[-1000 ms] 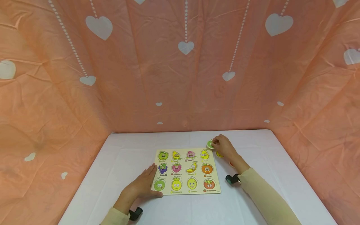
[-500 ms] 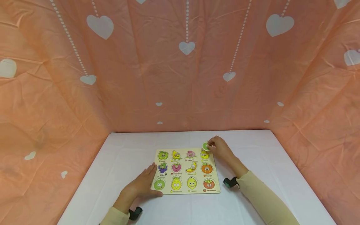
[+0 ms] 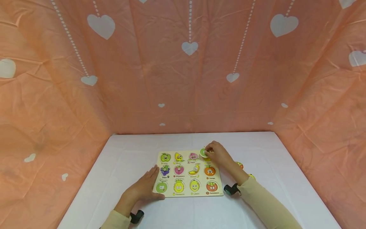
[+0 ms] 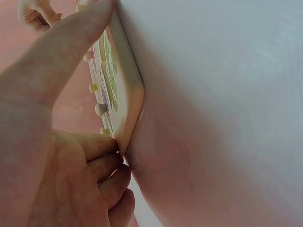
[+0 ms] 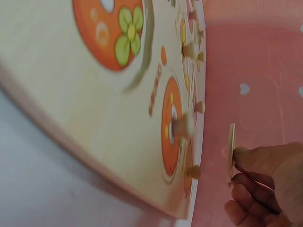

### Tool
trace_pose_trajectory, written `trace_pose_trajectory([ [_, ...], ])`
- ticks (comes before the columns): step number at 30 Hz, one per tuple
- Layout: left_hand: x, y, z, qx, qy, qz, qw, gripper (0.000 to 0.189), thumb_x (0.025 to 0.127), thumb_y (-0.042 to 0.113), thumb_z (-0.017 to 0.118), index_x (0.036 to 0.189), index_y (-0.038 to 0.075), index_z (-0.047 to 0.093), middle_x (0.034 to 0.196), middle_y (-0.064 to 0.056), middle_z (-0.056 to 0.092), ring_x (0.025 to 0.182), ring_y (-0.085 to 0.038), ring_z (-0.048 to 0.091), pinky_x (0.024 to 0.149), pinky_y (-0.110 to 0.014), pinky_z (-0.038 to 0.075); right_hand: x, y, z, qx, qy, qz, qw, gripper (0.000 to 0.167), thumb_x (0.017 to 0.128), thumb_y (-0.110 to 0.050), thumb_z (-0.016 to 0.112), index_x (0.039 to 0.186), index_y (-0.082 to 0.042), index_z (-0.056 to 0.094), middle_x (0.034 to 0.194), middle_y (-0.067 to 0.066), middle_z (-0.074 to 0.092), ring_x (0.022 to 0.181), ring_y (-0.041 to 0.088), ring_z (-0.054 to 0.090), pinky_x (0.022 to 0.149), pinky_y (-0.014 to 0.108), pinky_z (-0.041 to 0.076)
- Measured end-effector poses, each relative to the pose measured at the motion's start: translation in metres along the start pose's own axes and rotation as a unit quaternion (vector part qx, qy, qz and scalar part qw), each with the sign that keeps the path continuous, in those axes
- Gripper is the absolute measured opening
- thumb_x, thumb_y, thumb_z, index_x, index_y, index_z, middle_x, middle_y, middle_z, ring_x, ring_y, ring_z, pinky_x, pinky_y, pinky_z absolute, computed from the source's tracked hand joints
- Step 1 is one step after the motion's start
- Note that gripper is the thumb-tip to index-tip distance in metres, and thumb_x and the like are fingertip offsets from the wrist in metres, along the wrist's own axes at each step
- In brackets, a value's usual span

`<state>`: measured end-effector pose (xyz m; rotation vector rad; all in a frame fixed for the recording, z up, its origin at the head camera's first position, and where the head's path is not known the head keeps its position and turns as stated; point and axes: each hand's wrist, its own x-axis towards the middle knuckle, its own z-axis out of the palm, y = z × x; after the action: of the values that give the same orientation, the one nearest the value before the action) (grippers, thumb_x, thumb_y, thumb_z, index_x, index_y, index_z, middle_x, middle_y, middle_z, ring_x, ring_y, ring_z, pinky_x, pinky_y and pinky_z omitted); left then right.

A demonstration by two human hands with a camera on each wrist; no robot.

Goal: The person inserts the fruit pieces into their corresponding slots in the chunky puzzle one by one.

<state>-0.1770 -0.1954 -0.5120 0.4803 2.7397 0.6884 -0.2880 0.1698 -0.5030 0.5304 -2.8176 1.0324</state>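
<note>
A pale wooden fruit puzzle board (image 3: 186, 187) lies flat on the table. My left hand (image 3: 141, 187) rests against its left side, fingers stretched along that edge and thumb along the near edge. From the left wrist view, the thumb and fingertips touch the board's rim (image 4: 128, 87). Over the board's far right corner, my right hand (image 3: 219, 156) pinches a round green fruit puzzle piece (image 3: 203, 152), partly covering the pear. In the right wrist view the piece (image 5: 231, 151) is edge-on, raised off the board, with its knob hidden by the fingers.
Knobbed pieces such as the orange (image 3: 210, 170) and banana (image 3: 194, 169) sit in the upper two rows; the front row shows printed faces. Loose pieces (image 3: 239, 164) lie partly behind the right forearm. White cloth (image 3: 137, 144) covers the table, with a peach curtain (image 3: 188, 95) around it.
My right hand has carried the green piece leftward and nearer, from beyond the board's far right corner to above the pear. The left hand stays on the board's edge.
</note>
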Motion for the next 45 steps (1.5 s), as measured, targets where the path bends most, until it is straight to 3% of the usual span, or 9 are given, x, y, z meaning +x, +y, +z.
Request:
trace_pose_trajectory([
  [6, 0.001, -0.001, 0.001, 0.005, -0.001, 0.000, 1.0000, 0.126, 0.076, 0.045, 0.097, 0.165, -0.009, 0.027, 0.176, -0.025, 0.021, 0.162, -0.042, 0.023, 0.132, -0.056, 0.025, -0.004, -0.007, 0.008, 0.005, -0.011, -0.003, 0.9999, 0.008, 0.099, -0.012, 0.079, 0.101, -0.005, 0.077, 0.100, 0.002, 0.065, 0.096, 0.019, 0.064, 0.092, 0.043, 0.060],
  [13, 0.003, -0.003, 0.002, 0.010, 0.001, -0.005, 0.9999, 0.126, 0.075, 0.046, 0.097, 0.166, -0.007, 0.027, 0.176, -0.023, 0.022, 0.162, -0.041, 0.024, 0.132, -0.056, 0.026, -0.011, -0.017, 0.015, 0.006, -0.009, -0.031, 0.9995, 0.006, 0.097, -0.013, 0.081, 0.097, -0.009, 0.076, 0.095, -0.003, 0.062, 0.089, 0.014, 0.057, 0.082, 0.035, 0.056],
  [21, 0.002, -0.005, 0.003, 0.002, 0.005, -0.005, 1.0000, 0.127, 0.074, 0.045, 0.098, 0.166, -0.007, 0.028, 0.176, -0.023, 0.022, 0.162, -0.041, 0.025, 0.132, -0.056, 0.027, -0.016, -0.029, 0.021, 0.017, -0.018, -0.029, 0.9993, 0.005, 0.097, -0.015, 0.081, 0.099, -0.013, 0.077, 0.097, -0.006, 0.062, 0.094, 0.014, 0.060, 0.089, 0.038, 0.060],
  [31, 0.001, -0.007, 0.002, -0.005, -0.004, -0.004, 1.0000, 0.125, 0.074, 0.044, 0.098, 0.166, -0.005, 0.029, 0.176, -0.022, 0.022, 0.162, -0.040, 0.025, 0.132, -0.056, 0.027, -0.023, -0.040, 0.033, 0.037, -0.032, -0.035, 0.9982, 0.004, 0.099, -0.015, 0.080, 0.097, -0.015, 0.076, 0.097, -0.007, 0.061, 0.094, 0.013, 0.059, 0.087, 0.036, 0.059],
  [39, 0.001, -0.005, -0.001, -0.007, -0.006, -0.003, 1.0000, 0.125, 0.074, 0.043, 0.098, 0.166, -0.005, 0.029, 0.176, -0.022, 0.023, 0.162, -0.042, 0.025, 0.131, -0.058, 0.028, -0.028, -0.048, 0.041, 0.040, -0.037, -0.048, 0.9973, 0.004, 0.098, -0.015, 0.081, 0.098, -0.015, 0.077, 0.096, -0.008, 0.060, 0.090, 0.011, 0.056, 0.080, 0.027, 0.055],
  [45, 0.001, -0.005, -0.001, -0.008, -0.005, -0.005, 0.9999, 0.125, 0.074, 0.043, 0.099, 0.166, -0.005, 0.029, 0.176, -0.022, 0.023, 0.162, -0.042, 0.025, 0.132, -0.057, 0.027, -0.031, -0.054, 0.045, 0.055, -0.048, -0.056, 0.9957, 0.004, 0.100, -0.017, 0.079, 0.102, -0.015, 0.077, 0.100, -0.007, 0.061, 0.094, 0.011, 0.059, 0.085, 0.028, 0.058],
])
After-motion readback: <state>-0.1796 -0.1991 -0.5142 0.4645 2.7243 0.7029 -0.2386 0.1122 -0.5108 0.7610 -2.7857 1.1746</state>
